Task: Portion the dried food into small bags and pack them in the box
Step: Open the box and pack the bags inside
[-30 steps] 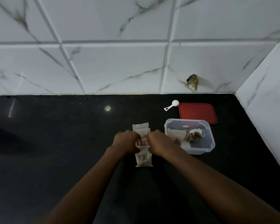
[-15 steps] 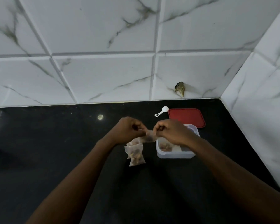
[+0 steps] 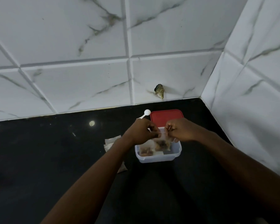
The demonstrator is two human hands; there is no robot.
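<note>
pinching the filled small bag (image 3: 162, 140) over the clear box (image 3: 158, 158), left grip (image 3: 141, 133) and right grip (image 3: 181, 130) both

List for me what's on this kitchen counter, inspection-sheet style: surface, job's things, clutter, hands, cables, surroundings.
Surface: black counter, glossy, dimly lit.
Job's things: clear box, open, with a filled bag inside; small bag of dried food held over the box; red lid lying flat behind the box; white scoop beside the lid; more bags left of the box.
Clutter: nothing seen.
Hands: left hand and right hand each pinch the top of the small bag.
Cables: nothing seen.
Surroundings: white marbled tile wall, with a broken hole low in it.
</note>
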